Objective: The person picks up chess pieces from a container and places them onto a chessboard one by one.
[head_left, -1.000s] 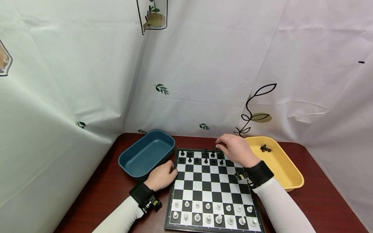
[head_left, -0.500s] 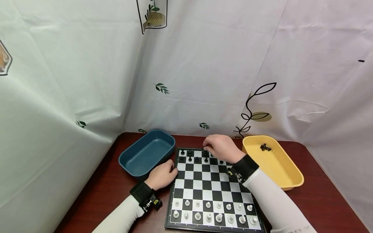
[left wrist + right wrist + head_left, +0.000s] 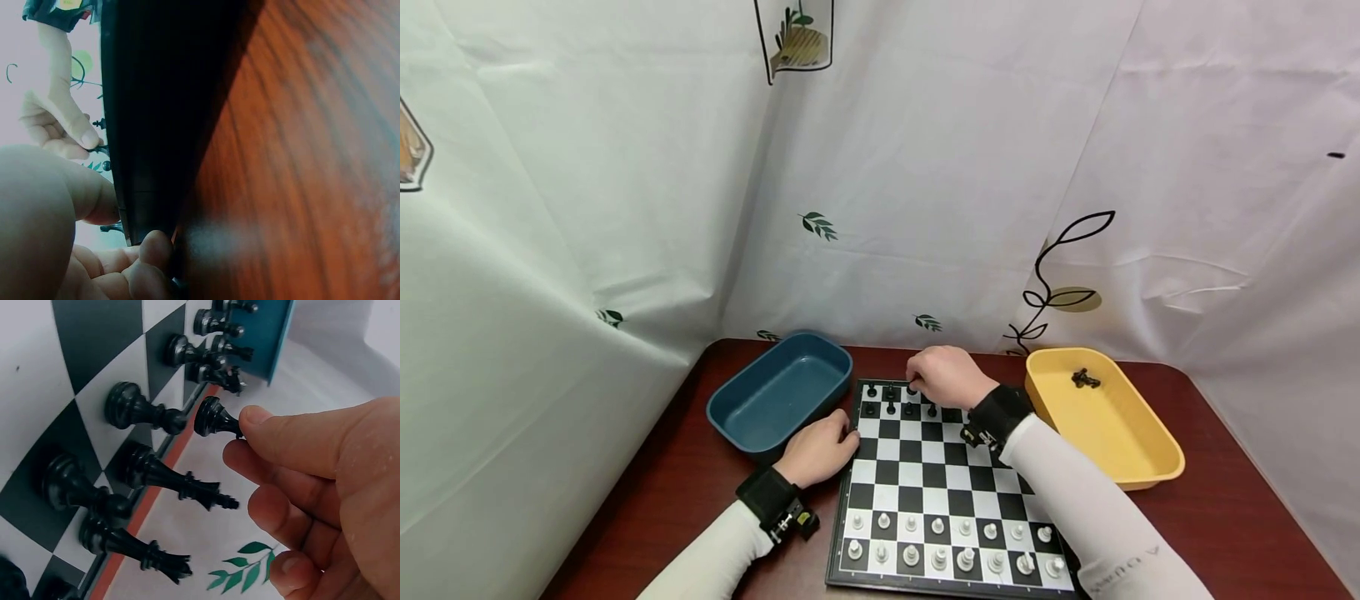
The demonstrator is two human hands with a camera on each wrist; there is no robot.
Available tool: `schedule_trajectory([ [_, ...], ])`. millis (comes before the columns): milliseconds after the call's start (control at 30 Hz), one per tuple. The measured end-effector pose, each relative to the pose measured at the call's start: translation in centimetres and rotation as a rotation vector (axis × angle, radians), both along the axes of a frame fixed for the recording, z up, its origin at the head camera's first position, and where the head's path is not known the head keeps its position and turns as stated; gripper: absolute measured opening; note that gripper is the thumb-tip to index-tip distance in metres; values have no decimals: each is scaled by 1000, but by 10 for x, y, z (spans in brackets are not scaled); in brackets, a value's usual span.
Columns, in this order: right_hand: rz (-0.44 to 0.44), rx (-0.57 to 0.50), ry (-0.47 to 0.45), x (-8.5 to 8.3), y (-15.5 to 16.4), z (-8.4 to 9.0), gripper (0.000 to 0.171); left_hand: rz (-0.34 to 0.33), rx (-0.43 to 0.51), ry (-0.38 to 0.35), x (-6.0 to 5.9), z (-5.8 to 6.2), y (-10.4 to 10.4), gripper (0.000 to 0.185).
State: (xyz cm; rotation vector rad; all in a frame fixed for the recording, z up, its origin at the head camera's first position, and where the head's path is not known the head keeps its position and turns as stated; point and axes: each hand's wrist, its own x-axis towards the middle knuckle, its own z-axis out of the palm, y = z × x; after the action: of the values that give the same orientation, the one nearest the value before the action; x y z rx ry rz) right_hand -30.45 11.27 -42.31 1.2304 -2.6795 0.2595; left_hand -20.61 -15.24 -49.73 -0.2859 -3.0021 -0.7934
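Observation:
A black-and-white chessboard [image 3: 910, 475] lies on the table, with white pieces on its two near rows and black pieces on the far rows. My right hand [image 3: 951, 375] is over the far edge, pinching a black chess piece [image 3: 212, 417] by its top between thumb and forefinger; fingertips hide its head. Close by in the right wrist view stand a black pawn [image 3: 140, 412], a king [image 3: 178, 477] and a queen [image 3: 134, 544]. At the board's left edge, my left hand [image 3: 816, 450] grips the rim, thumb [image 3: 94, 194] above and curled fingers [image 3: 153, 250] below.
To the left of the board stands a blue tray [image 3: 730, 433], its right side near the left hand. On the right, a yellow tray [image 3: 1120, 433] holds several small black pieces [image 3: 1084, 379]. A white patterned cloth [image 3: 887, 167] hangs behind the table.
My right hand has moved left along the far edge of the board, carrying the black chess piece, and has come over the back row. The left hand stays on the board's edge.

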Motion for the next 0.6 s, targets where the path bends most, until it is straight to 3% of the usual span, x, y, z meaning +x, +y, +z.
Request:
schedule_trajectory([
  [600, 31, -7, 76, -8, -3, -15, 7, 3, 10, -12, 3, 3, 1, 17],
])
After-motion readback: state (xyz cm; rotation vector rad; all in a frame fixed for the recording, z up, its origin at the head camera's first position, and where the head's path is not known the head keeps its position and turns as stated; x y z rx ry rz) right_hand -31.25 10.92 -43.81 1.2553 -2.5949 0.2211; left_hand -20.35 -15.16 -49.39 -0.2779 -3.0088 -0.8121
